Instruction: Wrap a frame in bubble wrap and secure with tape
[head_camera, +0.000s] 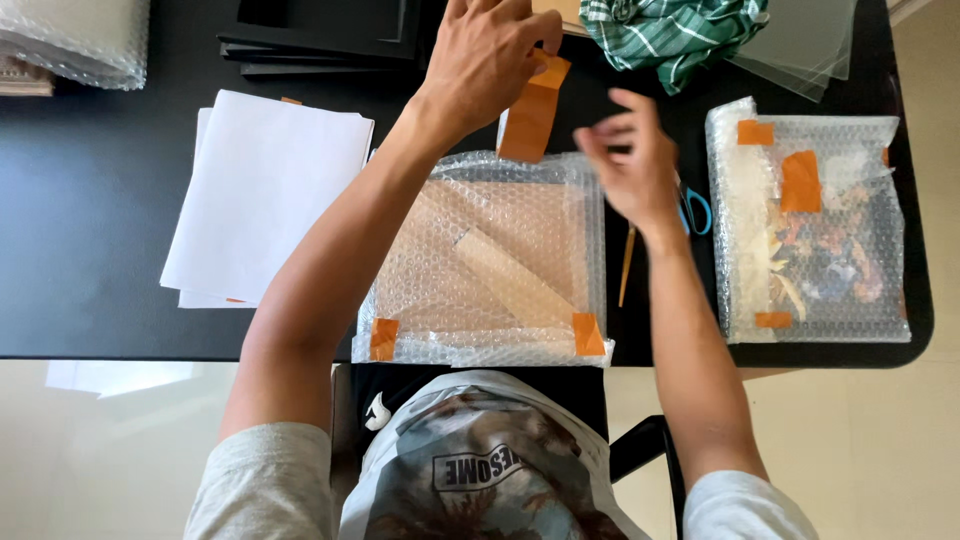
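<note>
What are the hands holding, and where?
The left hand pinches a strip of orange tape by its top end. The right hand holds nothing.

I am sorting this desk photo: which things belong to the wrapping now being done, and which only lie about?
In use:
left hand
orange tape strip
bubble-wrapped parcel
right hand

Lying about:
white paper sheets
second wrapped parcel
green checked cloth
blue scissors
black boards

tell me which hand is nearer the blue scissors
Right. The right hand hovers just beside the blue scissors; the left hand is farther off, pinching the orange tape strip.
</note>
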